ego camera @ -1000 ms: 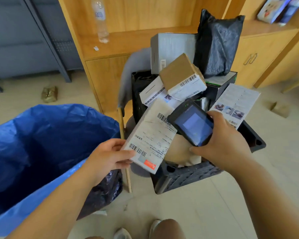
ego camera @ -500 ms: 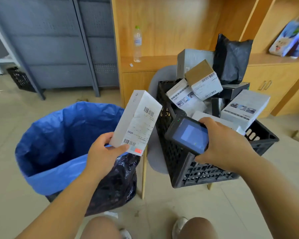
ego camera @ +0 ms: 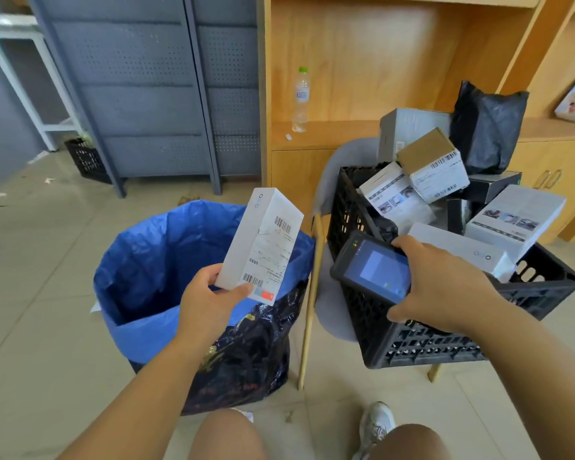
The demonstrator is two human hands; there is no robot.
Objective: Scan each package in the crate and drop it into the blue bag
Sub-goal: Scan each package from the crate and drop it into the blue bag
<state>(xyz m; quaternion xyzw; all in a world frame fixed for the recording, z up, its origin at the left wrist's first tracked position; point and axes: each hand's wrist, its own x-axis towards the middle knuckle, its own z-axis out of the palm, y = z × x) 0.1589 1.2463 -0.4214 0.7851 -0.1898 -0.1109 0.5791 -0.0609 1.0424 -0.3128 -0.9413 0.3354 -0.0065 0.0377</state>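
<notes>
My left hand (ego camera: 210,302) grips the lower end of a long white box (ego camera: 263,242) with barcodes and a shipping label, held upright over the right rim of the open blue bag (ego camera: 153,270). My right hand (ego camera: 445,287) holds a black handheld scanner (ego camera: 372,267) with a lit screen, in front of the black plastic crate (ego camera: 412,343). The crate is piled with several packages: a white box (ego camera: 458,250) at the front, a brown-topped box (ego camera: 432,164), a grey box (ego camera: 409,127) and a black plastic parcel (ego camera: 488,127).
The crate rests on a grey chair (ego camera: 332,300) with wooden legs. Behind stands a wooden cabinet (ego camera: 346,61) with a water bottle (ego camera: 301,101) on its ledge. Grey metal shelving (ego camera: 146,94) and a small black crate (ego camera: 87,159) are at the left. My knees and shoes are below.
My left hand has carried the white box leftward, away from the scanner and crate, to above the blue bag. The view has pulled back and turned left. My right hand keeps the scanner.
</notes>
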